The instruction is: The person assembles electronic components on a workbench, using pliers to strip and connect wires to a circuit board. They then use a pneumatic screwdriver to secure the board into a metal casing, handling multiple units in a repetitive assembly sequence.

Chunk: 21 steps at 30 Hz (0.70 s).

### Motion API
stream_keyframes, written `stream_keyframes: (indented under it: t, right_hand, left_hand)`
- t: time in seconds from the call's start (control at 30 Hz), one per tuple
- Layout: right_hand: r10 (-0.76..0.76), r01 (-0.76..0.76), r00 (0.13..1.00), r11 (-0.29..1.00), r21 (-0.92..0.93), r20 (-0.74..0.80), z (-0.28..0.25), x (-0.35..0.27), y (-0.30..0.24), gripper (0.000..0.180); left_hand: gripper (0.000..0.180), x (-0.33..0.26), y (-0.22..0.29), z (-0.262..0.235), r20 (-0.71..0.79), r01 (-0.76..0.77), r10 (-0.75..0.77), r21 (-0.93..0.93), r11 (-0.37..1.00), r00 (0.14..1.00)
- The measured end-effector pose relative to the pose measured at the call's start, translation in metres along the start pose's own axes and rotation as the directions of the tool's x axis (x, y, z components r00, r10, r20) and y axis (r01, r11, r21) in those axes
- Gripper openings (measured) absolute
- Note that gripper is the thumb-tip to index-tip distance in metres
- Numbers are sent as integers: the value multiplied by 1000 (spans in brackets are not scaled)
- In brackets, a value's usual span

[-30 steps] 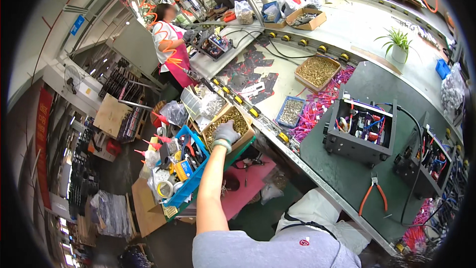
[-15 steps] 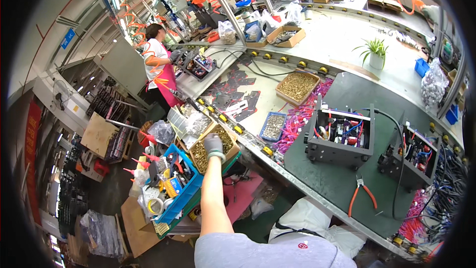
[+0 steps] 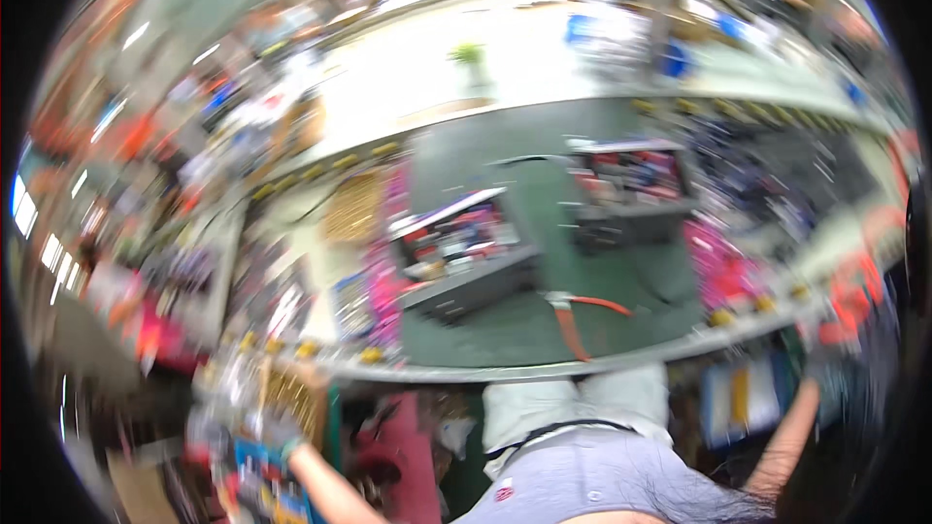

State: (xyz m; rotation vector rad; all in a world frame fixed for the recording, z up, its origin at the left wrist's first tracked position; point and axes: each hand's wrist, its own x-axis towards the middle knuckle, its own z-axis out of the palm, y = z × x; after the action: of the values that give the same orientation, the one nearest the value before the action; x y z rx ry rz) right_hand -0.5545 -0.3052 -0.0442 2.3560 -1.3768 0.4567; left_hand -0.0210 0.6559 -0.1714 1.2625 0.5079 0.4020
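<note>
Motion smears the whole picture. My left hand [image 3: 282, 432], in a grey glove, is low on the left beside a box of brass-coloured small parts [image 3: 299, 393]; its fingers are too blurred to read. Far out on the right, my gloved right hand [image 3: 830, 369] is just below an orange coiled hose [image 3: 856, 296]. Whether it grips anything cannot be made out. Between my hands, two open black metal cases [image 3: 471, 286] with wires and components inside stand on the dark green mat [image 3: 456, 150]. Pliers with orange-red handles [image 3: 571, 332] lie in front of them, handles spread.
Bundles of pink wire [image 3: 723, 267] and dark cables [image 3: 748, 180] lie right of the mat. On its left are a box of brass-coloured parts [image 3: 354, 209] and a small blue tray [image 3: 354, 306]. A potted plant [image 3: 468, 53] stands on the white surface behind. The bench's metal edge [image 3: 456, 372] crosses before me.
The view has swung to the right. My left hand, earlier in the box of brass-coloured parts, now shows at its near side. My right hand has come into view at the right.
</note>
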Motion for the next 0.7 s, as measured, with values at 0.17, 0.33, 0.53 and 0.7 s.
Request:
stream_keyframes:
  t: [0.17, 0.33, 0.53, 0.7]
  right_hand:
    - [146, -173, 979, 966, -193, -145, 12, 37, 65, 29]
    - [303, -17, 864, 815, 580, -401, -100, 71, 85, 32]
    - [161, 23, 987, -31, 999, -17, -217, 55, -117, 41]
    - [-335, -163, 942, -537, 828, -32, -149, 59, -176, 45]
  left_hand:
    - [47, 11, -1, -17, 420, -339, 89, 571, 748, 903]
    - [28, 5, -4, 45, 305, -201, 31, 543, 815, 952]
    - [22, 38, 36, 110, 838, 575, -231, -116, 810, 494]
    - [25, -200, 63, 337, 680, 546, -384, -29, 837, 625]
